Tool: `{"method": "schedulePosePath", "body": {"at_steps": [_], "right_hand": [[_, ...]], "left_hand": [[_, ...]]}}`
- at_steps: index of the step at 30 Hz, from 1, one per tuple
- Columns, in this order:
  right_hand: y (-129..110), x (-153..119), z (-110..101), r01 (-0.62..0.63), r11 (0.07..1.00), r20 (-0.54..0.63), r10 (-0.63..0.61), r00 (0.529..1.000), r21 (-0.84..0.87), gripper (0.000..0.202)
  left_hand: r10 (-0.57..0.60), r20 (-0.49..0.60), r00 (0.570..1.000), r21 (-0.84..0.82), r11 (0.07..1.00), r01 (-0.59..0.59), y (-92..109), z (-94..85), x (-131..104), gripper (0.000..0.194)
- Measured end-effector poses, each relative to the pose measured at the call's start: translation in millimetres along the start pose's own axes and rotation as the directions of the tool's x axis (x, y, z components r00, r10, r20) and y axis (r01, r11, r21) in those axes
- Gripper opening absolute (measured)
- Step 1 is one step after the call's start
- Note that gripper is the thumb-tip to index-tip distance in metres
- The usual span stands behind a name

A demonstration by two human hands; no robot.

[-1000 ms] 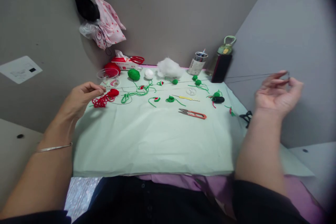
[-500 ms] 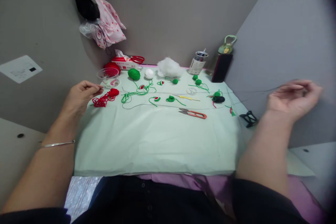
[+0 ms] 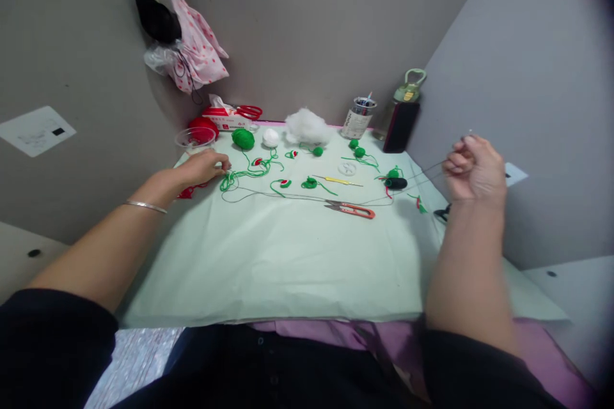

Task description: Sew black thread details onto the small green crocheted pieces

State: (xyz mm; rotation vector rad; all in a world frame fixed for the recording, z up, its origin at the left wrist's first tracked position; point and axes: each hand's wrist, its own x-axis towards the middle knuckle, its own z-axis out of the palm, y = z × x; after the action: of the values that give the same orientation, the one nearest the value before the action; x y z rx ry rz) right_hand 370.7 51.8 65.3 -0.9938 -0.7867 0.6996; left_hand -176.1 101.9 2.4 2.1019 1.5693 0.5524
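Observation:
My left hand (image 3: 205,167) is at the table's left, its fingertips pinched together beside a tangle of green yarn (image 3: 249,172). A thin dark thread (image 3: 288,195) runs slack from near these fingertips across the cloth; the exact grip is too small to see clearly. My right hand (image 3: 474,169) is raised past the table's right side, fingers curled shut on the same dark thread. Strands run from it down toward a black thread spool (image 3: 396,183). Orange thread snips (image 3: 350,209) and a yellow-handled crochet hook (image 3: 338,181) lie between the hands.
Small red-and-green crocheted pieces (image 3: 284,184) lie about the green cloth (image 3: 268,255). Along the back are a green yarn ball (image 3: 243,138), white stuffing (image 3: 307,127), a pen jar (image 3: 357,120), a phone (image 3: 401,128) and a bottle (image 3: 411,88). Grey partitions close both sides.
My left hand has moved right, over the red yarn toward the green tangle. My right hand has come inward to the left and turned. The thread, stretched across before, now sags onto the cloth.

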Motion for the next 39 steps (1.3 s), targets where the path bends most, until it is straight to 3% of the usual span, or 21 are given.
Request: {"method": "schedulePosePath", "body": {"at_steps": [3, 6, 9, 11, 12, 14, 15, 17, 18, 20, 24, 26, 27, 32, 37, 39], "right_hand": [[1.8, 4.8, -6.5, 0.033, 0.998, -0.103, -0.039, 0.994, -0.052, 0.012], [7.4, 5.0, -7.9, 0.025, 0.954, -0.146, -0.071, 0.987, -0.299, 0.014], [15.4, -3.4, 0.3, 0.159, 0.719, 0.009, -0.208, 0.978, -0.676, 0.017], [19.6, -17.0, 15.2, 0.316, 0.558, 0.182, -0.283, 0.942, -0.767, 0.018], [20.8, -26.8, 25.8, 0.372, 0.553, 0.257, -0.277, 0.926, -0.746, 0.016], [21.7, -52.2, 51.5, 0.364, 0.732, 0.412, -0.124, 0.903, -0.577, 0.013], [21.8, -67.1, 65.2, 0.298, 0.834, 0.506, -0.027, 0.862, -0.465, 0.016], [22.4, -98.2, 90.7, 0.142, 0.946, 0.687, 0.105, 0.719, -0.293, 0.025], [23.2, -112.9, 101.1, 0.083, 0.964, 0.750, 0.140, 0.646, -0.253, 0.030], [25.8, -137.1, 116.0, -0.010, 0.979, 0.816, 0.177, 0.550, -0.206, 0.040], [31.1, -155.0, 122.8, -0.153, 0.973, 0.900, 0.221, 0.376, -0.175, 0.056], [30.9, -150.0, 118.3, -0.166, 0.959, 0.915, 0.271, 0.299, -0.230, 0.052], [30.0, -145.6, 115.0, -0.156, 0.951, 0.909, 0.303, 0.286, -0.268, 0.045], [26.4, -123.4, 99.5, -0.090, 0.912, 0.832, 0.402, 0.383, -0.400, 0.025], [30.7, -116.1, 95.6, -0.046, 0.945, 0.794, 0.298, 0.530, -0.324, 0.023], [32.3, -114.5, 95.1, -0.029, 0.953, 0.782, 0.265, 0.564, -0.302, 0.022]], "left_hand": [[0.038, 0.009, 0.999, 0.186, 0.982, -0.039, -4.1, 6.9, 8.1, 0.010], [-0.052, -0.014, 0.999, 0.156, 0.986, 0.054, -1.0, 1.8, 9.7, 0.011], [-0.029, -0.025, 0.999, -0.067, 0.997, 0.027, 20.4, -9.3, 2.2, 0.016], [0.039, -0.013, 0.999, -0.233, 0.972, -0.041, 48.1, -14.2, -8.4, 0.017], [0.062, -0.002, 0.998, -0.297, 0.953, -0.059, 65.1, -15.3, -14.9, 0.017], [0.085, 0.018, 0.996, -0.387, 0.919, -0.071, 101.3, -14.7, -28.5, 0.017], [0.091, 0.023, 0.996, -0.427, 0.901, -0.073, 118.8, -13.1, -34.7, 0.017], [0.101, 0.031, 0.994, -0.492, 0.868, -0.073, 148.3, -8.0, -43.9, 0.017], [0.109, 0.034, 0.993, -0.516, 0.853, -0.076, 159.5, -4.3, -46.7, 0.017], [0.153, 0.025, 0.988, -0.571, 0.813, -0.111, 174.1, 5.2, -48.6, 0.016], [0.249, 0.000, 0.968, -0.684, 0.707, -0.182, 178.5, 28.9, -45.3, 0.016], [0.242, -0.008, 0.970, -0.733, 0.659, -0.171, 173.5, 40.2, -43.4, 0.016], [0.222, -0.006, 0.975, -0.761, 0.631, -0.148, 170.2, 45.4, -42.8, 0.017], [0.100, 0.143, 0.985, -0.894, 0.439, 0.086, 152.8, 69.8, -41.6, 0.022], [0.142, 0.263, 0.954, -0.906, 0.376, 0.194, 145.4, 89.3, -43.7, 0.024], [0.152, 0.280, 0.948, -0.910, 0.358, 0.211, 146.0, 92.9, -45.0, 0.025]]}}
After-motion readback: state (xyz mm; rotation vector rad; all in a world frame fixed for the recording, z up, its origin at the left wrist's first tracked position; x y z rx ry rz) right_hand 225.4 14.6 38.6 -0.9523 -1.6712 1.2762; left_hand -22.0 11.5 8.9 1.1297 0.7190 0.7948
